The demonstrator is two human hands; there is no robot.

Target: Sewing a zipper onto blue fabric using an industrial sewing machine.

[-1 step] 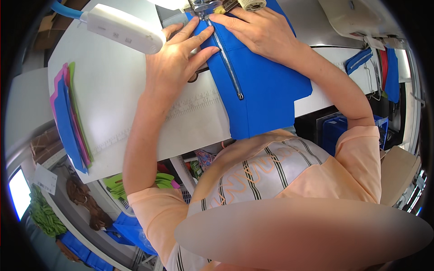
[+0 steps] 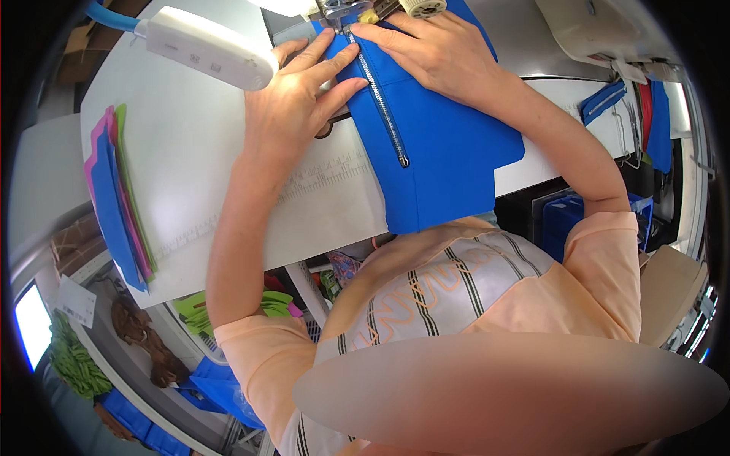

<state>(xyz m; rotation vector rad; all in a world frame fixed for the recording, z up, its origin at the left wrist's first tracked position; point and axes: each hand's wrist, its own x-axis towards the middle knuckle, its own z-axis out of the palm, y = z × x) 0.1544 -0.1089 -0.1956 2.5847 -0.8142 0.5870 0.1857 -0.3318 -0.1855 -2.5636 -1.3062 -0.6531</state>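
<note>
A blue fabric piece (image 2: 449, 163) lies under the sewing machine head (image 2: 346, 11) and hangs toward me over the table's front edge. A silver metal zipper (image 2: 380, 102) runs down it, its pull tab (image 2: 404, 161) at the near end. My left hand (image 2: 304, 80) rests with spread fingers on the fabric's left edge, fingertips beside the zipper and close to the presser foot. Flat on the cloth to the right of the zipper lies my right hand (image 2: 433, 49), its index fingertip near the presser foot. The needle itself is too small to make out.
A white lamp-like device (image 2: 209, 49) on a blue cable juts in at upper left. Pink, blue and green fabric pieces (image 2: 118, 197) lie at the table's left end. A ruler scale marks the white table (image 2: 198, 152). A small blue zippered piece (image 2: 603, 102) lies right.
</note>
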